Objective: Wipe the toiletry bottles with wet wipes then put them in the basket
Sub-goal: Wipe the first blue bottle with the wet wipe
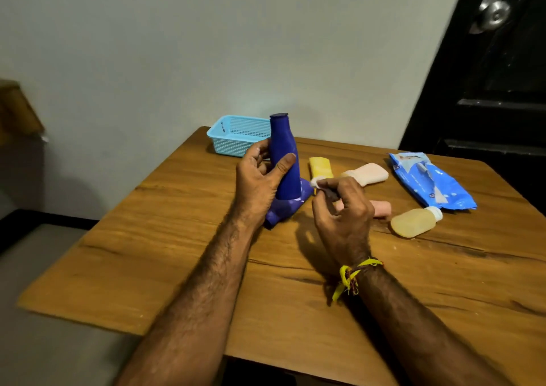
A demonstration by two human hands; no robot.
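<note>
Wooden table (pixel 177 238): left hand (pixel 260 178) grips rigid, slick blue bottle (pixel 285 161) mid-body; right hand (pixel 342 208) pinches soft wipe (pixel 315 182), basket (pixel 236 137) at eleven o'clock.

- Both bare forearms reach forward over the desk (pixel 177 267), side by side.
- The left hand (pixel 260 178) is raised, thumb up along the near side and fingers curled round the far side of a blue bottle (pixel 283 155), holding it upright.
- The right hand (pixel 339 208) sits lower, just right of the left hand, fingertips pinching a small white wipe (pixel 315 181).
- A yellow thread (pixel 351 276) circles the right wrist.
</note>
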